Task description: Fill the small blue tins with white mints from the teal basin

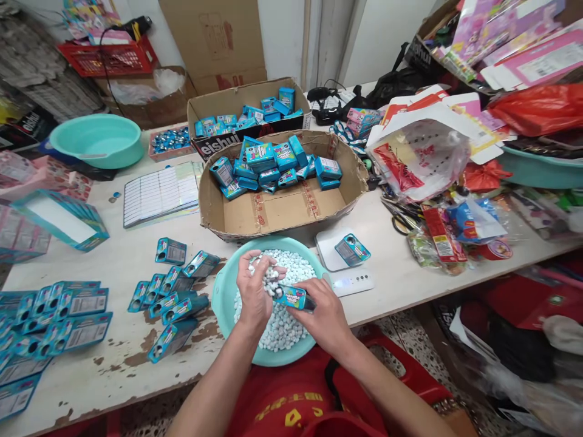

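A turquoise basin (221, 297) full of small pale candies (285, 334) stands at the table's front edge. Above it, my left hand (255, 291) is cupped around a heap of these candies, fingers curled over them. My right hand (325, 312) grips a small blue candy box (294, 297) lying on its side, its open end turned toward the candies in my left hand. Another blue box (353, 249) rests on a small white scale (332, 250) just right of the basin.
A cardboard box (232, 221) holding several blue boxes stands behind the basin, with another carton (200, 109) beyond. Blue boxes (175, 303) stand grouped at left. Label sheets (159, 194) lie behind them. Scissors (401, 223) and plastic packaging (419, 158) crowd the right.
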The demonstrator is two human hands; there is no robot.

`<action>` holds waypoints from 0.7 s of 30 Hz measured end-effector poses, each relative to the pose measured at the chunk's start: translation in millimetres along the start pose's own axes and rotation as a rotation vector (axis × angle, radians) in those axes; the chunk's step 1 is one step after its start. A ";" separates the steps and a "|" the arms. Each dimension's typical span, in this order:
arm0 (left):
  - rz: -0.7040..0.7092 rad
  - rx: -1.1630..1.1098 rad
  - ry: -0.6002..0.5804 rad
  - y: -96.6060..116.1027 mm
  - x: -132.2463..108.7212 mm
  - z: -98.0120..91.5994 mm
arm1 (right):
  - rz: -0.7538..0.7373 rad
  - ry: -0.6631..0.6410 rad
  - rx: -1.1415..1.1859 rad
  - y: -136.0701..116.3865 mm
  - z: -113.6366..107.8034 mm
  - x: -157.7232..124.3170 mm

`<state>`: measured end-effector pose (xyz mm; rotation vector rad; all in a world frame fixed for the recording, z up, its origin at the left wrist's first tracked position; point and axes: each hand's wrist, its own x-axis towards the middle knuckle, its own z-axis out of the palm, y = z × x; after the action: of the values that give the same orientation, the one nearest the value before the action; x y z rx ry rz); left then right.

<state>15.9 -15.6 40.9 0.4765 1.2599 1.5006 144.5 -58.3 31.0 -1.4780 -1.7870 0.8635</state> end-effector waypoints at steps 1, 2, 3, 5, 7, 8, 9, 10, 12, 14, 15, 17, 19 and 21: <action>-0.002 -0.009 -0.026 0.0 -0.4 0.0 | 0.010 0.000 0.003 0.5 0.1 0.1; 0.000 -0.015 -0.055 0.1 -0.7 -0.2 | 0.019 0.000 0.002 0.4 0.1 0.4; 0.007 -0.015 -0.080 0.2 -0.6 -0.6 | 0.023 0.001 -0.002 -0.3 -0.2 0.9; 0.023 -0.003 -0.104 1.1 0.1 -1.3 | 0.012 0.001 -0.014 -3.6 -1.6 2.1; 0.040 0.006 -0.103 3.2 1.2 -1.2 | -0.014 0.006 -0.010 -8.2 -3.9 3.6; 0.051 0.004 -0.097 4.4 1.8 -0.6 | -0.026 0.010 -0.001 -10.1 -4.8 4.5; 0.063 0.001 -0.092 5.5 2.5 0.3 | -0.032 0.016 0.009 -11.3 -5.3 5.3; 0.075 -0.002 -0.085 6.0 3.2 1.3 | -0.033 0.025 0.018 -11.5 -5.4 6.3; 0.083 0.004 -0.063 5.8 4.6 3.6 | -0.018 0.046 0.021 -9.5 -3.9 8.1; 0.067 0.018 -0.037 4.5 5.5 5.0 | 0.010 0.053 0.009 -6.1 -1.5 9.5; 0.057 0.018 -0.031 4.1 5.5 5.3 | 0.015 0.049 0.008 -4.7 -0.5 9.9; 0.069 0.003 -0.029 3.8 4.6 4.8 | 0.003 0.036 0.022 -3.5 0.7 9.7; 0.128 -0.004 -0.011 3.4 3.6 3.8 | -0.018 0.040 0.048 -3.5 1.9 8.8; 0.144 0.018 0.026 1.7 3.9 2.6 | -0.008 0.050 0.058 -3.1 4.3 8.0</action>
<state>15.9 -10.8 42.1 0.5716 1.2833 1.6212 138.1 -51.2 31.7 -1.4426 -1.7162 0.8602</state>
